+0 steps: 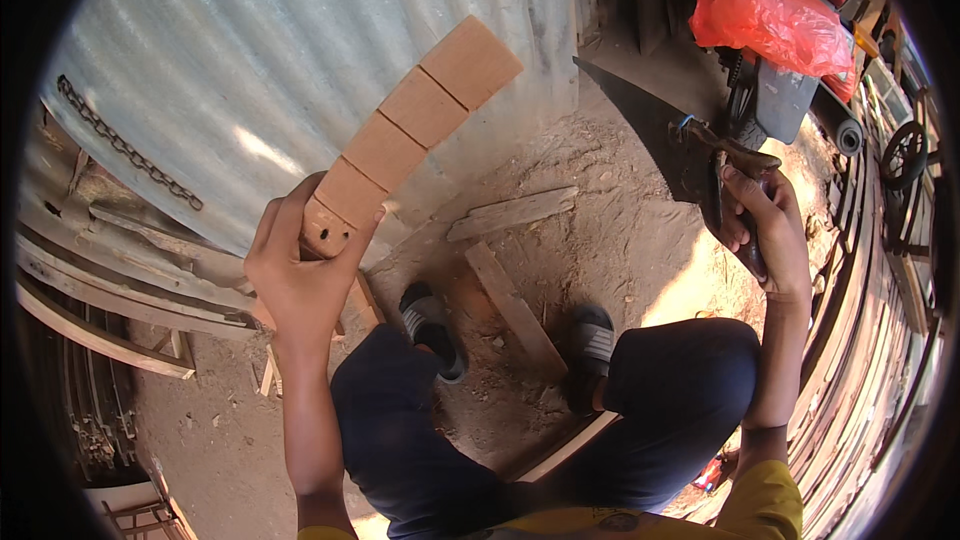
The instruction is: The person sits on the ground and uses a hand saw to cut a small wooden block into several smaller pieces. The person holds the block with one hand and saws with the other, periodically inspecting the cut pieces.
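Observation:
My left hand (300,260) grips the lower end of a light wooden strip (420,105), raised at a slant toward the upper right. The strip has several straight cross grooves and two small dark holes near the gripped end. On the right, my right hand (762,225) is closed round the dark handle of a handsaw (660,135), whose broad blade tapers to a point toward the upper left. The saw and the strip are apart.
A corrugated metal sheet (230,60) stands ahead, left. A motorbike (775,90) carrying a red plastic bag (755,15) is at upper right. Loose boards (510,305) lie on the dirt ground (640,250) around my feet; long timber (865,360) fills the right side.

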Motion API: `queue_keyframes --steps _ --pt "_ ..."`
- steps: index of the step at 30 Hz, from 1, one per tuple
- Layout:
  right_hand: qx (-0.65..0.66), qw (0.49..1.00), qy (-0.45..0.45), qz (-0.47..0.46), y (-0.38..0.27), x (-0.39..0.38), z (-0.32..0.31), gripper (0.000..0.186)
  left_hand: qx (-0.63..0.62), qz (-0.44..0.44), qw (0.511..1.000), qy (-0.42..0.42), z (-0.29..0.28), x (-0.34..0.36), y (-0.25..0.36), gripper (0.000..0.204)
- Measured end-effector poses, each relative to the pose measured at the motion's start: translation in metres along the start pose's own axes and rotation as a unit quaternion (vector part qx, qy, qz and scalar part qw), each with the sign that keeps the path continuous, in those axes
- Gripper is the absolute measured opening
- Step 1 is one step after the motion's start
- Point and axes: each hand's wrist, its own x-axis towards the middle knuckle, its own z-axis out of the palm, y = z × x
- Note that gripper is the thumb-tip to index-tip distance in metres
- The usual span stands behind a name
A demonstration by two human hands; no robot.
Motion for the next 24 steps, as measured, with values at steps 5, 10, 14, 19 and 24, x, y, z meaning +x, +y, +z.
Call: queue_keyframes --steps 5,10,14,19,24 --pt "0.012 1.000 0.000 0.000 -0.001 0.000 0.015 0.020 0.070 -0.035 0.995 0.061 -0.017 -0.001 -0.032 0.047" --pt "0.036 0.999 0.015 0.009 -0.001 0.000 0.022 0.014 0.109 -0.042 0.988 0.099 -0.029 -0.010 -0.038 0.048" --pt "0.046 0.999 -0.014 0.004 0.004 0.002 0.018 0.022 0.062 -0.104 0.989 0.086 -0.035 -0.012 -0.029 0.043" --pt "0.038 0.999 0.006 0.009 -0.001 0.000 0.028 0.025 0.102 -0.071 0.987 0.105 -0.038 -0.013 -0.036 0.049" --pt "0.031 0.999 0.000 0.011 -0.001 0.000 0.029 0.024 0.074 -0.094 0.988 0.096 -0.038 -0.013 -0.035 0.048"
